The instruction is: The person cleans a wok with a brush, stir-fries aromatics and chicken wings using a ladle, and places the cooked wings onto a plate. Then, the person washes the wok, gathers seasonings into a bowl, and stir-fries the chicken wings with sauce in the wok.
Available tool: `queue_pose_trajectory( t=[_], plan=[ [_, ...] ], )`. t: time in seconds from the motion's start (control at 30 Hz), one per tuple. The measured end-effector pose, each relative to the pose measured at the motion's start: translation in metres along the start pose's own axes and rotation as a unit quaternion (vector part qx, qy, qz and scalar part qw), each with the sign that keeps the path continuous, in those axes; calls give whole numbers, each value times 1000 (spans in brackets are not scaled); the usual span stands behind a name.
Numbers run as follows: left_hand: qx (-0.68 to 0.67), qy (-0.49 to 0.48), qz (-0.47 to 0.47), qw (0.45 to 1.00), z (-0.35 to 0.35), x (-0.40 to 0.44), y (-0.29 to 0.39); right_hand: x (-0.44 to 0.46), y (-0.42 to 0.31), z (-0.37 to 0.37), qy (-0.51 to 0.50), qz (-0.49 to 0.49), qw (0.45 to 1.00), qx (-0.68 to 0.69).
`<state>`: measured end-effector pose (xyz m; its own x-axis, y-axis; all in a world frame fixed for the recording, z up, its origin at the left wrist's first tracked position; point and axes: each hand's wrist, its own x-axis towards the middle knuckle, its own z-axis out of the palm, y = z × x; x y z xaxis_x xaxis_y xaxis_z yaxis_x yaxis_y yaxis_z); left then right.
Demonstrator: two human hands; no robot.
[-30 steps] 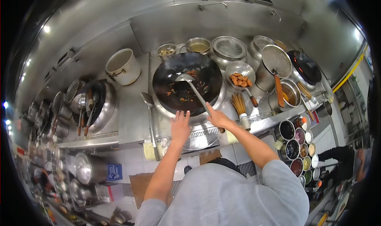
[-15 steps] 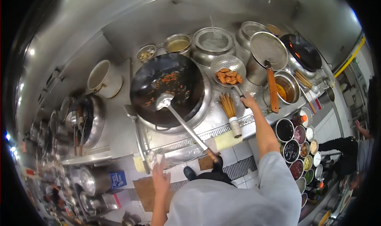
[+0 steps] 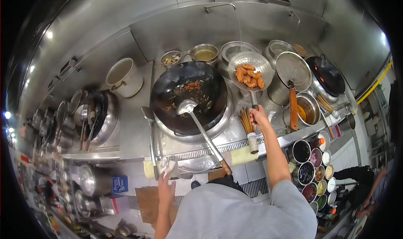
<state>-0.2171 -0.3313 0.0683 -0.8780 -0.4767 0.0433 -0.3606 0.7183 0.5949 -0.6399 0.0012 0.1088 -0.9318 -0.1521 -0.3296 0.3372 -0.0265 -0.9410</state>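
My right hand (image 3: 261, 118) is closed round the dark handle of a perforated metal strainer (image 3: 261, 62). Browned fried pieces (image 3: 249, 76), perhaps chicken, lie in its bowl, which is raised over the stove. To its left a black wok (image 3: 168, 83) holds scattered red and green chopped bits. A ladle (image 3: 199, 123) rests in the wok, its wooden handle end hanging past the counter's front edge. Low at the left, my left hand (image 3: 166, 192) has its fingers apart, just below a crumpled white cloth (image 3: 167, 165); whether fingertips touch it I cannot tell.
A bamboo brush (image 3: 248, 130) stands near my right forearm. Lidded pots and a soup pot (image 3: 204, 53) line the back. A mesh strainer (image 3: 294, 71) tops a tall pot at right. Several seasoning bowls (image 3: 306, 172) stand lower right. A long-handled spatula (image 3: 151, 138) lies left.
The strainer with the fried pieces has risen and come nearer the wok in my right hand. My left hand has moved closer under the white cloth. The camera view has shifted.
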Motion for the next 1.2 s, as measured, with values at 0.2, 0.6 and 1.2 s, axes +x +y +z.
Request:
queue_pose_trajectory(
  t=[0.2, 0.6, 1.2],
  plan=[
    [-1, 28, 27, 999, 21, 42, -19, 6, 29, 48, 54, -101, 960, -257],
    [204, -61, -6, 977, 64, 92, -74, 18, 24, 21, 58, 20, 997, 52],
    [122, -14, -100, 987, 73, 98, -110, -102, 55, -46, -536, -2, 825, -178]
  ],
)
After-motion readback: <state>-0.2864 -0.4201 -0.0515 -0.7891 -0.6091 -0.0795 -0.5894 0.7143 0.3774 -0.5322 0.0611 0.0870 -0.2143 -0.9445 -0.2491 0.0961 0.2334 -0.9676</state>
